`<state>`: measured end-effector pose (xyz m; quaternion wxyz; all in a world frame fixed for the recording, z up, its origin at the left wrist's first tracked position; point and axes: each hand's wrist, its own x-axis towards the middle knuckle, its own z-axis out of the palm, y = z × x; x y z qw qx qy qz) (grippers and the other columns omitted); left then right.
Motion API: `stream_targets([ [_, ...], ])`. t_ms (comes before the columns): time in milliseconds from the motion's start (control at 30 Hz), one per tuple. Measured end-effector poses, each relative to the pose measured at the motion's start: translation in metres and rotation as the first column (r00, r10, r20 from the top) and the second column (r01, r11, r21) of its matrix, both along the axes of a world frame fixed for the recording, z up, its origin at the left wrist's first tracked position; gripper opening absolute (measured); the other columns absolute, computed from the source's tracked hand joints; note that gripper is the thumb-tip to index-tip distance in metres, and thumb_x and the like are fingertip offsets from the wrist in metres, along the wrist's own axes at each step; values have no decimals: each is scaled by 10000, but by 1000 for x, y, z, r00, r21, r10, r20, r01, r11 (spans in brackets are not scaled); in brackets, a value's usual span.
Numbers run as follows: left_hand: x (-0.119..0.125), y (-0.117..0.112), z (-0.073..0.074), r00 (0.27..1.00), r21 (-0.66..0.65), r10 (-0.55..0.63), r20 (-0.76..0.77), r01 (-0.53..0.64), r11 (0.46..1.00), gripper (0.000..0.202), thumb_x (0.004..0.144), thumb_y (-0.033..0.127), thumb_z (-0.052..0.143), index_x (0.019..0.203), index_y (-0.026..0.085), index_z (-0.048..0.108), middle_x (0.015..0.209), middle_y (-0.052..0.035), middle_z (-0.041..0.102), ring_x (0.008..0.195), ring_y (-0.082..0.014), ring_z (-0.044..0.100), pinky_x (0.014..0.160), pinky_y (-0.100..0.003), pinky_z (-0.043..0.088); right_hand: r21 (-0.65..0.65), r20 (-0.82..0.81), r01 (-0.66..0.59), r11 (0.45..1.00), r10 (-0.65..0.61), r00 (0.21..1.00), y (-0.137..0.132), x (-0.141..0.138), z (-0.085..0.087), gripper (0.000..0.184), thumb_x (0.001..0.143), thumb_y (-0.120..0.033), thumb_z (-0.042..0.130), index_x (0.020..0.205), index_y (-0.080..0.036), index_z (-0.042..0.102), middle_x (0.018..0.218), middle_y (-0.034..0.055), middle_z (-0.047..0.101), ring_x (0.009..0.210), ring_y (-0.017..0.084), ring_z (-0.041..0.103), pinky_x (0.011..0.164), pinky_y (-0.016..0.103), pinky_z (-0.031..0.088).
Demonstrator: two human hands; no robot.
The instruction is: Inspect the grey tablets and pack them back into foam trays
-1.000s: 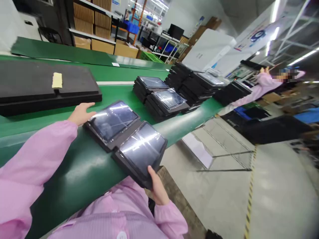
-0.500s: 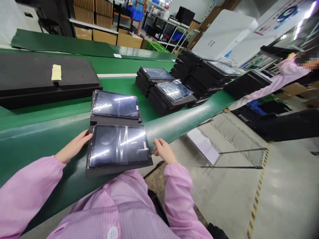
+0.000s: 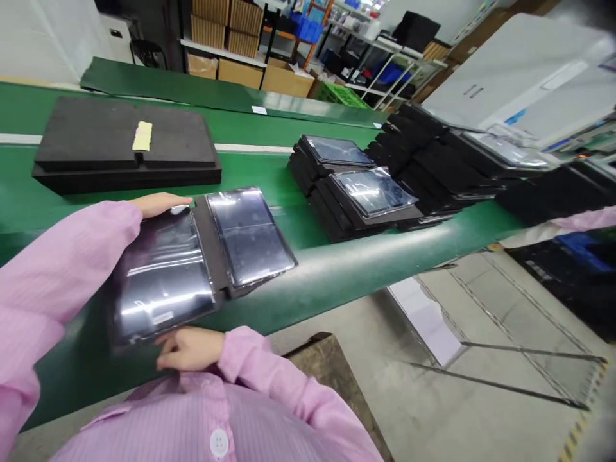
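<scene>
A black foam tray (image 3: 212,244) carries two dark glossy tablet-like screens side by side under clear film: the left screen (image 3: 161,282) and the right screen (image 3: 251,237). The tray lies turned at an angle over the green conveyor belt (image 3: 269,314), its left part blurred by motion. My left hand (image 3: 161,203) grips the far edge by the left screen, some of its fingers hidden. At the near edge, the curled fingers of my right hand (image 3: 191,348) close on the tray's rim. Part of that grip is hidden beneath the tray.
Behind stands a black foam block (image 3: 125,138) with a yellow note (image 3: 142,136). To the right are stacked trays with screens (image 3: 375,192) and a taller stack (image 3: 433,154). A metal rack (image 3: 505,346) is on the floor. Another person's sleeve (image 3: 584,220) shows far right.
The foam tray has turned clockwise and moved left. My left hand has swung to its far edge, my right hand to its near edge. The view has shifted left.
</scene>
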<state>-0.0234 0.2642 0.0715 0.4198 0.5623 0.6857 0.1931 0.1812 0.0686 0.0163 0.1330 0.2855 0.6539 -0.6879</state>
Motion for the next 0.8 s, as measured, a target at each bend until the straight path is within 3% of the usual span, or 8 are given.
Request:
stream_targets([
  [67,1,13,2,971,-15,-159,-176,159,987,541,779,650,577,1067,233,764,1351,-70,664,1276,-313,572,1166,-396,315,21,-42,-76,997,77,996,-4,-30,-4,210,886,-209,668,685,-146,675,1074,26,727,992,149,695,973,191,452],
  [167,10,12,8,875,-69,-281,-394,277,958,656,823,703,459,1248,260,688,1400,-54,628,1281,-312,564,1123,-393,357,134,-102,-225,965,239,966,-2,-33,-1,207,899,-300,664,786,-128,676,1396,81,599,1007,165,698,942,206,481],
  [233,13,1,12,831,-86,-242,-501,231,969,710,853,733,351,1319,283,642,1406,-67,620,1267,-339,574,1067,-417,405,188,-92,-297,936,318,944,5,-15,7,232,875,-305,695,1020,-124,682,1414,101,590,991,174,702,891,216,506],
  [300,8,-12,16,797,-90,-160,-582,132,987,745,865,747,276,1350,297,618,1383,-88,634,1241,-373,591,1017,-448,437,195,-66,-329,924,347,936,14,7,15,479,884,-284,686,1316,-123,552,1316,112,659,928,169,716,821,221,528],
  [367,-5,-24,17,793,-79,-86,-604,48,996,768,877,741,235,1340,274,631,1370,-104,642,1242,-384,592,1008,-456,444,189,-41,-349,918,362,931,22,25,19,580,915,-265,650,1431,-102,439,1224,129,706,890,164,726,791,216,535],
  [533,-43,-38,12,893,-10,-3,-450,-1,1000,759,899,710,254,1315,219,655,1416,-91,612,1325,-343,541,1103,-420,390,220,77,-425,878,418,905,32,46,28,508,952,-320,591,1396,-85,515,1107,155,754,955,213,738,855,264,543],
  [633,-63,-55,3,945,179,217,-246,-175,968,676,917,662,285,1289,234,654,1298,-72,689,1284,-305,572,1136,-425,379,288,85,-473,833,470,879,37,54,53,547,941,-310,590,1437,-100,499,1239,168,712,1040,242,723,875,294,547],
  [800,-69,-143,-26,784,421,616,73,-584,694,608,907,560,447,1404,219,527,1477,-124,533,1406,-296,460,1207,-474,333,451,52,-506,736,544,837,71,60,123,330,957,-198,503,1226,-171,692,1088,82,777,956,216,746,848,300,554],
])
